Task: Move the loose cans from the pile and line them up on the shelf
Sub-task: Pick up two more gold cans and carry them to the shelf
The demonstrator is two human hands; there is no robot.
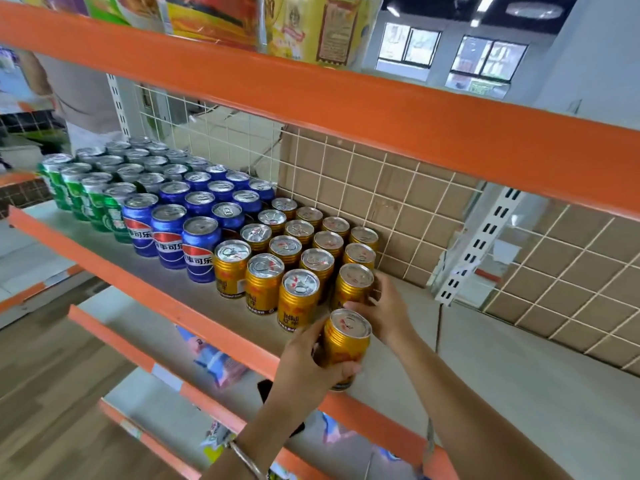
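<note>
Gripping a gold can (346,344) with the left hand (304,362); just beyond, clasping a second can (353,284) with the right hand (388,315), beside rows of cans (287,247) on the shelf (485,358).

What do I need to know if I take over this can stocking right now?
Left hand: grips a gold ribbed metal can, upright at the grey shelf board's front edge.
Right hand: fingers curl round a second gold can just behind it, ending the rightmost row.
Done: gold cans, blue cans and green cans stand in rows.
Left: align these two; the pile is out of view.
</note>
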